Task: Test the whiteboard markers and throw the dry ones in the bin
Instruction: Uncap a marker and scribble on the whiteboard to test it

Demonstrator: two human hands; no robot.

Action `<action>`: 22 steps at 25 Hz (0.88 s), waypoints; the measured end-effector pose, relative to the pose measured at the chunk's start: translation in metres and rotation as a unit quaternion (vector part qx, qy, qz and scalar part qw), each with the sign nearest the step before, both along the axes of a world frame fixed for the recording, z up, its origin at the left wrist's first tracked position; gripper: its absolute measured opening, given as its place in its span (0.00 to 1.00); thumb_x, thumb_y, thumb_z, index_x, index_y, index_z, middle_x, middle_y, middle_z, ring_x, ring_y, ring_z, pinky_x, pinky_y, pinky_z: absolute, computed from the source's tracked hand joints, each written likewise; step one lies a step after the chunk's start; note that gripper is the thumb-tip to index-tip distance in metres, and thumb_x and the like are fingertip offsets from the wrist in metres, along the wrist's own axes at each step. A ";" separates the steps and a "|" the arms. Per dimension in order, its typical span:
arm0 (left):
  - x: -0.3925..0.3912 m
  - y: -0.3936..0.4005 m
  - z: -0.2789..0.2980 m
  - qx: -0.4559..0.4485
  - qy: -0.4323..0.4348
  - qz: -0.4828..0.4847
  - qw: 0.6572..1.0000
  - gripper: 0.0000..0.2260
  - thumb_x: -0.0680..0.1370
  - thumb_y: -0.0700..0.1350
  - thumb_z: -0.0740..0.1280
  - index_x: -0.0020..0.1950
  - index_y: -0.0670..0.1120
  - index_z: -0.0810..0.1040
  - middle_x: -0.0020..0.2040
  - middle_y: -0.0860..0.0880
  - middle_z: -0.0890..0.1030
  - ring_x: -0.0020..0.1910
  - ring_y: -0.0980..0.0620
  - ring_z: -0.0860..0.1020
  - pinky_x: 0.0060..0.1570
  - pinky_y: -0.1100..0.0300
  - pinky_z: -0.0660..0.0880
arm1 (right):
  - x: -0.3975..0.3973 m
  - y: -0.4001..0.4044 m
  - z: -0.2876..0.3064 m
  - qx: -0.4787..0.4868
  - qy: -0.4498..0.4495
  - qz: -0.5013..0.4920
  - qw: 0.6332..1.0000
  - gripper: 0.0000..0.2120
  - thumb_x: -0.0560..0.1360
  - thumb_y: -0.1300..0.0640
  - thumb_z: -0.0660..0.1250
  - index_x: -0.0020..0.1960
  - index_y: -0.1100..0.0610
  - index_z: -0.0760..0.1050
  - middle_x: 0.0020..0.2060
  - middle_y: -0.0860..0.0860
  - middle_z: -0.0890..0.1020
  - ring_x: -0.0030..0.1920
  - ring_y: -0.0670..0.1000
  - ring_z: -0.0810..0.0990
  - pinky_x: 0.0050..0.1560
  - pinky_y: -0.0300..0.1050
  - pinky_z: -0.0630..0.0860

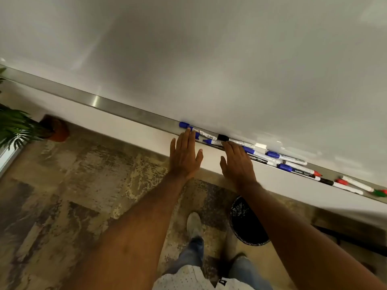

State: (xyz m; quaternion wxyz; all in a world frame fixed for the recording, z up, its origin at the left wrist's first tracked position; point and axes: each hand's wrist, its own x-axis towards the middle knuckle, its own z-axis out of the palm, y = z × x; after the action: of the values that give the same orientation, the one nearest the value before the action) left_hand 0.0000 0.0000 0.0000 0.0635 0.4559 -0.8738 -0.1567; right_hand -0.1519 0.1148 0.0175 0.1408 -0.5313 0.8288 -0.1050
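**A:** How far along does this look to you?

**B:** Barely begun, I'd judge. The whiteboard (209,49) shows no test strokes anywhere in view, and every marker I can see lies capped in the metal tray (100,104) along the board's lower edge.

**A:** Where are the hands?

**B:** Both reach out toward the tray. The left hand (184,155) has its fingers straight and together, tips at the tray's near lip just beside a blue-capped marker (188,127) at the left end of the row. The right hand (237,164) is also flat, fingers extended over the tray close to a black-capped marker (225,138). Neither hand grips anything (whether the fingertips actually touch a pen, I cannot tell).

**A:** And the remaining markers?

**B:** They string out along the tray to the right: more blue-capped ones (272,154), then red and green caps (379,193) at the far right end.

**A:** The bin?

**B:** A black bin (246,225) stands on the floor below the tray, partly hidden behind the right forearm. Its contents are too dark to make out.

**A:** So what's left?

**B:** Everything, by my reading: pick up a marker, uncap it, draw on the board, then keep or discard, marker by marker.
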 end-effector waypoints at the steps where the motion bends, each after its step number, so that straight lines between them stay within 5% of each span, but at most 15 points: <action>1: -0.002 -0.004 0.000 -0.002 -0.001 -0.002 1.000 0.31 0.81 0.53 0.62 0.81 0.44 0.58 0.79 0.43 0.63 0.78 0.43 0.63 0.76 0.43 0.59 | -0.001 -0.003 0.000 -0.004 0.004 0.002 1.000 0.26 0.82 0.55 0.65 0.79 0.57 0.65 0.75 0.56 0.72 0.75 0.57 0.70 0.74 0.55 0.69; 11: -0.007 -0.031 -0.016 -0.043 -0.022 -0.031 0.998 0.22 0.79 0.49 0.70 0.71 0.46 0.74 0.67 0.44 0.77 0.63 0.43 0.76 0.58 0.45 0.72 | -0.007 -0.030 -0.023 -0.014 0.058 -0.003 0.998 0.17 0.80 0.60 0.67 0.68 0.57 0.76 0.62 0.56 0.80 0.62 0.60 0.78 0.62 0.56 0.75; 22: -0.012 -0.043 -0.020 -0.050 -0.005 -0.037 0.998 0.16 0.75 0.48 0.75 0.61 0.47 0.79 0.58 0.46 0.82 0.57 0.44 0.79 0.54 0.48 0.71 | -0.011 -0.036 -0.029 -0.030 0.050 0.001 0.998 0.13 0.80 0.60 0.67 0.65 0.57 0.80 0.57 0.57 0.80 0.58 0.60 0.78 0.57 0.56 0.75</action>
State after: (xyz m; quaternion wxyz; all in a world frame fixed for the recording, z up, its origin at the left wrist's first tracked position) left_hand -0.0116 -0.0432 -0.0203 0.0762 0.4198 -0.8973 -0.1129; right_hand -0.1624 0.0791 -0.0120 0.0834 -0.5406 0.8308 -0.1029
